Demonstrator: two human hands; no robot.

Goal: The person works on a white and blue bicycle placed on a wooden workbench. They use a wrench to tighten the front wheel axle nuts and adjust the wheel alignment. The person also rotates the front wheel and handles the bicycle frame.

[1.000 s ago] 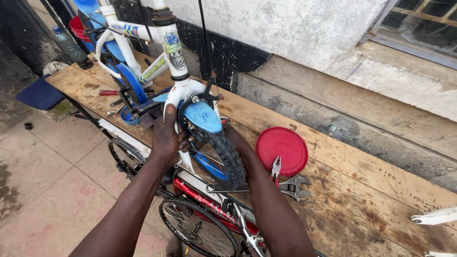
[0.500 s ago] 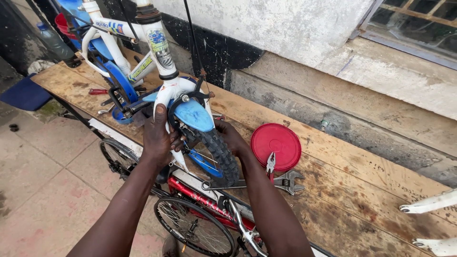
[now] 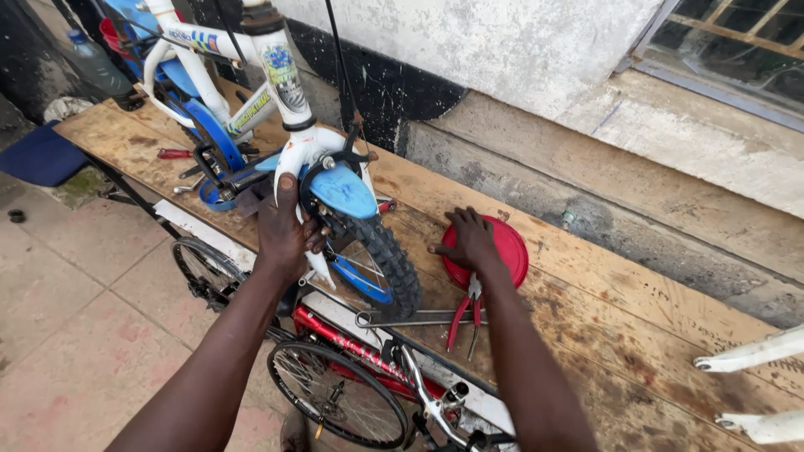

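On plank bench [image 3: 636, 310] outdoors: bicycle [image 3: 335, 192], red lid [image 3: 507, 247], rough wall [image 3: 502, 50].

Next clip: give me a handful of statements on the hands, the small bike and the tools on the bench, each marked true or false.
1. The left hand grips the white fork of the small bicycle. True.
2. The right hand holds the red-handled pliers. False: it rests on the red round lid; the pliers lie on the wooden bench.
3. The bicycle's front wheel stands on the bench. True.
4. A blue mudguard sits over that wheel. True.
5. The lid lies on the floor. False: it lies on the bench.
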